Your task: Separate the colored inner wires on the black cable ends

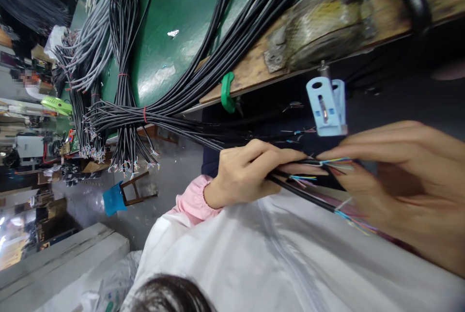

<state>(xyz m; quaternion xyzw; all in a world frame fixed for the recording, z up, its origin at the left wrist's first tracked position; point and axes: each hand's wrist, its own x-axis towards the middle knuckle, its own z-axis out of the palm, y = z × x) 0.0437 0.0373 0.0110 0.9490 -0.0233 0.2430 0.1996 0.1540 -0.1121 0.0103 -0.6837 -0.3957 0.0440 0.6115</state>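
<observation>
**Cable ends held off the front edge of the table**

Your left hand (241,171) is wrapped around black cables (308,196) in front of the table (174,36), with their stripped ends projecting past your fingers. Your right hand (399,181) is bent at the coloured wires (341,162) of one end; blur prevents telling whether its fingertips pinch them. Note the dark gap between the table's front edge and your hands. Behind your hands, your white garment (225,254) lies close, opposite the table.

Observe the obstructions along the table's front edge. A light-blue clip (323,108) projects from it into the gap, just beside your right fingers. A green clamp (227,91) grips the wooden border. A taped lump (319,26) sits on that border. A red-tied cable bundle (145,113) crosses the table edge. On the table, grey cables (98,26) lie farther back; green surface shows between the cable groups. A blue object (114,199) stands on the floor below the table.
</observation>
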